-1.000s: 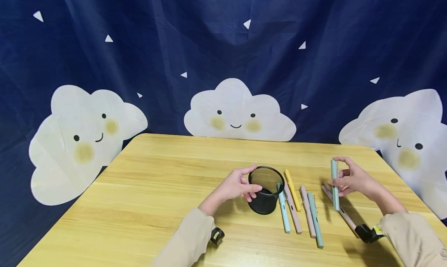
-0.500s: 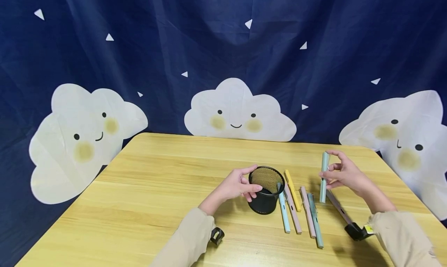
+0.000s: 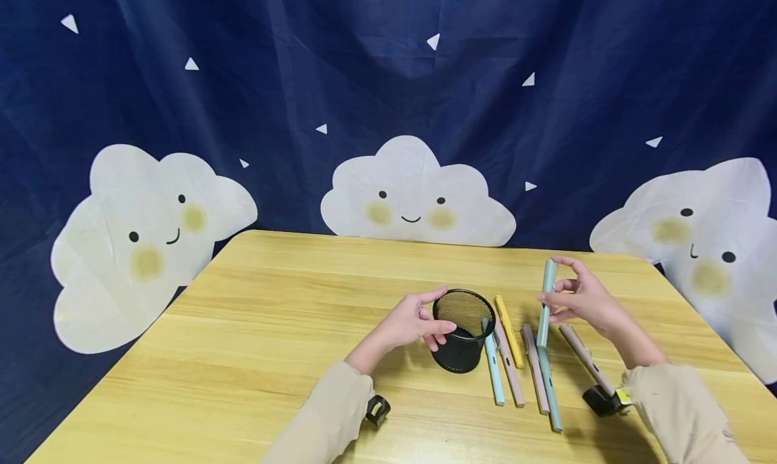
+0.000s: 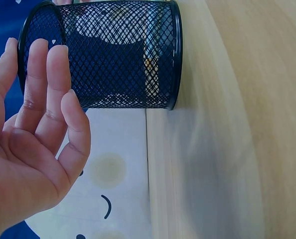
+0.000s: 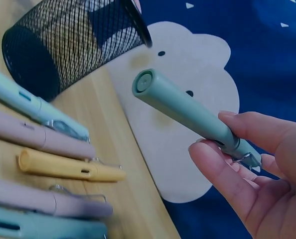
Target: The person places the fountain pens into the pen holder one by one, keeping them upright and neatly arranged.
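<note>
A black mesh pen holder [image 3: 459, 353] stands upright on the table. My left hand [image 3: 419, 322] holds it at the rim from the left, thumb and index finger spread round its near and far sides. In the left wrist view the other fingers [image 4: 56, 94] lie along the mesh. Above the table, my right hand [image 3: 579, 299] pinches a pale green pen [image 3: 543, 326] between thumb and fingers, the pen nearly vertical. The right wrist view shows the blunt lower end of this green pen [image 5: 180, 107] pointing away from the hand.
Right of the holder lie a light blue pen [image 3: 494, 376], a mauve pen [image 3: 511, 373], a yellow pen [image 3: 508, 332], a second mauve pen [image 3: 535, 369] and a darker green pen [image 3: 549, 390]. Another mauve pen [image 3: 585, 357] lies under the right forearm. A dark blue curtain [image 3: 388, 66] hangs behind.
My right hand has moved left with the green pen and slightly up, bringing it over the row of lying pens. My left hand and the pen holder have stayed in place.
</note>
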Available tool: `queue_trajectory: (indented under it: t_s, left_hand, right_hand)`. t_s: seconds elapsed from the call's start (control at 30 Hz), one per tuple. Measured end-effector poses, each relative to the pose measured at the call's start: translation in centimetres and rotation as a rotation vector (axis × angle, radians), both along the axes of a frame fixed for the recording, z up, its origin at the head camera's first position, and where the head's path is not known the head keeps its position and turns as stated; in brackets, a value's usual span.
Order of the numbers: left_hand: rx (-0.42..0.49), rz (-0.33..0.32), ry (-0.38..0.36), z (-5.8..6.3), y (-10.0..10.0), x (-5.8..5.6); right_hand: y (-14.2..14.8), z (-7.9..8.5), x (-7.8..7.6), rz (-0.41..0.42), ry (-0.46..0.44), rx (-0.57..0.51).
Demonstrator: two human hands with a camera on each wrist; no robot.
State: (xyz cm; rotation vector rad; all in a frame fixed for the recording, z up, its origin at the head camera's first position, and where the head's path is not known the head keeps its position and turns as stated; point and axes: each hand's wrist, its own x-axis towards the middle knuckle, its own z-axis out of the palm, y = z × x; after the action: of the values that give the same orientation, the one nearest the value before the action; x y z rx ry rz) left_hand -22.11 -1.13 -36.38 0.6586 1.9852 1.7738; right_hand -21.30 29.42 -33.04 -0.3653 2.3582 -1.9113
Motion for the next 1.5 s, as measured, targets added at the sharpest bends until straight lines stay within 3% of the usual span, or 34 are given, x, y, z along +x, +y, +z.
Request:
queue_trajectory:
  t_s: [0.93, 1.33, 1.5]
  left_hand:
    - [-0.022, 0.009, 0.004, -0.1, -0.1, 0.0]
    - [-0.030, 0.006, 0.009, 0.2, -0.1, 0.2]
    - [-0.041, 0.010, 0.015, 0.1, -0.1, 0.2]
  right_hand:
    - [-4.3, 1.3, -0.3, -0.051, 0.072, -0.260]
    - [-5.3, -0.2, -1.3, -0.060, 0.165, -0.396]
    - [-6.4, 0.6, -0.6, -0.116, 0.127, -0.365]
